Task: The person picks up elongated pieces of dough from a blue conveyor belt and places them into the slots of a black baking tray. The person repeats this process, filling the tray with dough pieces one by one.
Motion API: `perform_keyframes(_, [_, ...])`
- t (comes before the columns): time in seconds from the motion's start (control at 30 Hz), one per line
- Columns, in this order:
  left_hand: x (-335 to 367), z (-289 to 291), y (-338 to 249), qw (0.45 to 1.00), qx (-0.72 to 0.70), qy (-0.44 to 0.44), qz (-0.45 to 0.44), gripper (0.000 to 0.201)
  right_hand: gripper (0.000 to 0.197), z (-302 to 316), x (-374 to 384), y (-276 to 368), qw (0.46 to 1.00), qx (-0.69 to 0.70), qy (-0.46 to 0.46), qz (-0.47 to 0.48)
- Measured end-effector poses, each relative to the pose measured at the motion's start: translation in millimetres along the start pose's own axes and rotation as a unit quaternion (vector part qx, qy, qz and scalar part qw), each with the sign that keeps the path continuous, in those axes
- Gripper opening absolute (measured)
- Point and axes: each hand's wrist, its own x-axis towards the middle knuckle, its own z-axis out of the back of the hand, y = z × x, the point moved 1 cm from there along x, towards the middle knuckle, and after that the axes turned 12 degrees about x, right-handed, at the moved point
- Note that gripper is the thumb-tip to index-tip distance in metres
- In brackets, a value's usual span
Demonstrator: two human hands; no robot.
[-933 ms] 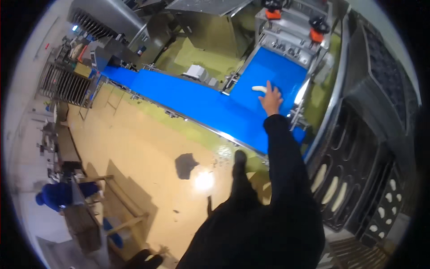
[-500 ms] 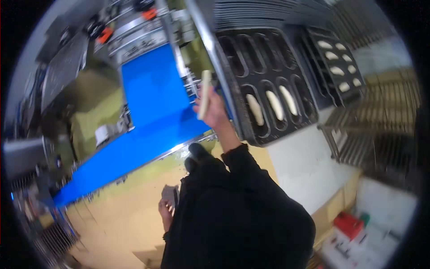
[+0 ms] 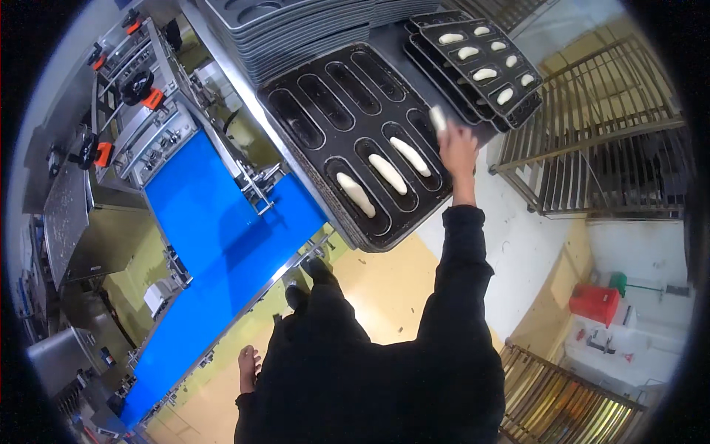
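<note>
My right hand is closed on a pale dough stick, over the last mould at the right end of the near row of a dark baking tray. Three more dough pieces lie in that row, each in its own long oval mould: a left one, a middle one and a right one. The far row's moulds hold no dough. My left hand hangs low beside my body, fingers loosely bent and apart, holding nothing that I can see.
A blue conveyor belt runs along the left, with metal machinery beyond it. Stacked trays stand behind the tray. Further right, another tray stack carries several dough pieces. A metal rack stands at the right.
My right hand has carried the dough stick from above the belt rightward to the tray's right end. The view has swung, and my left hand sits lower in it.
</note>
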Motion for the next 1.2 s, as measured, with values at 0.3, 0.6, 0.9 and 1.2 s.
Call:
perform_keyframes(0.3, [9, -1, -3, 0.996, 0.022, -0.018, -0.079, 0.042, 0.021, 19, -43, 2, 0.913, 0.321, -0.205, -0.146])
perform_keyframes(0.6, [61, 13, -51, 0.977, 0.134, -0.071, -0.148, 0.031, 0.032, -8, -203, 279, 0.656, 0.695, 0.282, -0.082])
perform_keyframes(0.9, [84, 26, -62, 0.954, 0.199, -0.014, -0.226, 0.032, 0.033, -120, -356, 316, 0.824, 0.438, 0.356, 0.057])
perform_keyframes(1.2, [106, 42, 47, 0.965, 0.224, -0.051, -0.128, 0.028, 0.019, -133, -437, 158, 0.825, 0.28, 0.38, -0.312])
